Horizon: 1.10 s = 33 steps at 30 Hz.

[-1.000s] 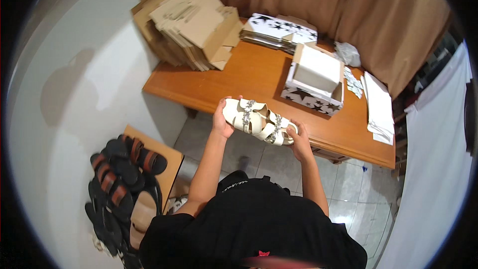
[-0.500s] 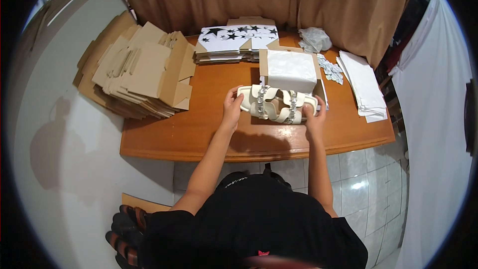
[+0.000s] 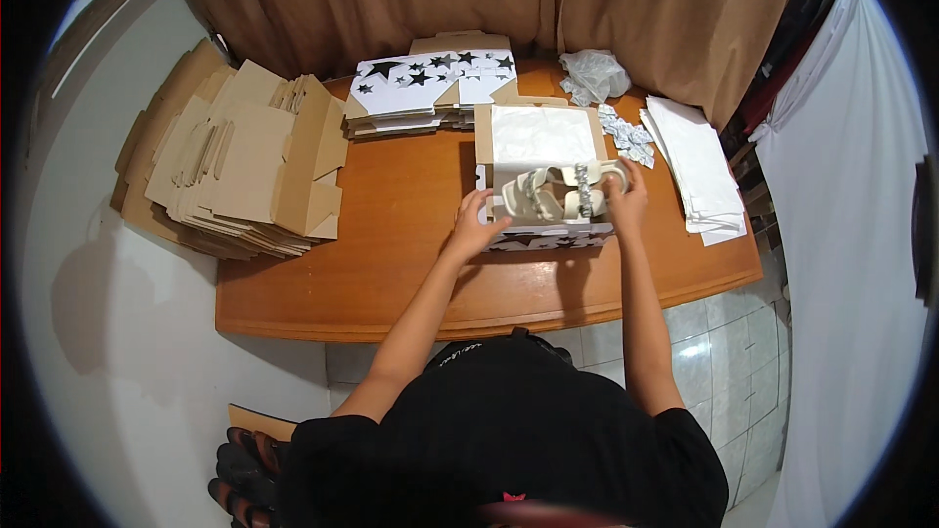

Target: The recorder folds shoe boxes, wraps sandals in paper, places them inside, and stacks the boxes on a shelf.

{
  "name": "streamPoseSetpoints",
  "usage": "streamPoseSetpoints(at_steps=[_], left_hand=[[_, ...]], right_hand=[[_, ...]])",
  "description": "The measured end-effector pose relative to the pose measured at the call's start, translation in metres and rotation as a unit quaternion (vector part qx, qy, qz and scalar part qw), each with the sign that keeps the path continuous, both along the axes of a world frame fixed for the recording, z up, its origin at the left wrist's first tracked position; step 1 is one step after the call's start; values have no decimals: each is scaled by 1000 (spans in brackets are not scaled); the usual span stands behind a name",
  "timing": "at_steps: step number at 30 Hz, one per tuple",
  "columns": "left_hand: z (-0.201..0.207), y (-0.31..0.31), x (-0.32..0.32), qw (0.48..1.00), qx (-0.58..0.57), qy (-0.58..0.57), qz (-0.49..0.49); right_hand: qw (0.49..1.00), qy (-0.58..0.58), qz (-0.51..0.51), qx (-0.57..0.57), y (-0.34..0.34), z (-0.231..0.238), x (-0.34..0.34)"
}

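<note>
A pair of cream sandals (image 3: 554, 193) with silvery, jewelled straps lies sideways at the opening of a shoe box (image 3: 548, 238). Closed around the heel end at the right is my right hand (image 3: 627, 199). My left hand (image 3: 476, 228) grips the box's front left corner, its thumb along the front edge beside the toe end, no longer on the sandals. White with black stars on its front, the box has its lid standing open toward the back. White paper (image 3: 544, 134) lines the lid side. How deep the sandals sit inside is hard to tell.
Flattened brown cartons (image 3: 235, 166) are piled at the left, and star-printed cartons (image 3: 430, 88) at the back. Right of the box lie small packets (image 3: 629, 137), a crumpled plastic bag (image 3: 595, 76) and white paper sheets (image 3: 693, 166). Dark sandals (image 3: 245, 474) rest lower left.
The sandals have moved from in front of the box to its opening. My left hand has let go of them and taken the box's corner; my right hand keeps its hold.
</note>
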<state>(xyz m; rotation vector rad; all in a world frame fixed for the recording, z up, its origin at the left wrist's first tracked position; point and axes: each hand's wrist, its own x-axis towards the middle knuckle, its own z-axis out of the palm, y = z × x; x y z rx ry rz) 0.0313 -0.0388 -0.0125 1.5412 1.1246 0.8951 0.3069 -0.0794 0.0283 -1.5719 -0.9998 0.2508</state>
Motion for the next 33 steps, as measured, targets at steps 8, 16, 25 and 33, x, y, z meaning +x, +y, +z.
streamPoseSetpoints(at_steps=[8, 16, 25, 33], left_hand=[[-16, -19, 8, 968, 91, 233, -5], [-13, -22, 15, 954, 103, 282, 21], [22, -25, 59, 940, 129, 316, 29], [24, -7, 134, 933, 145, 317, -91]], right_hand=[[996, -55, 52, -54, 25, -39, -2], [962, -98, 97, -234, 40, -64, 10], [926, -118, 262, -243, 35, -48, 14], [957, 171, 219, -83, 43, -35, 63]])
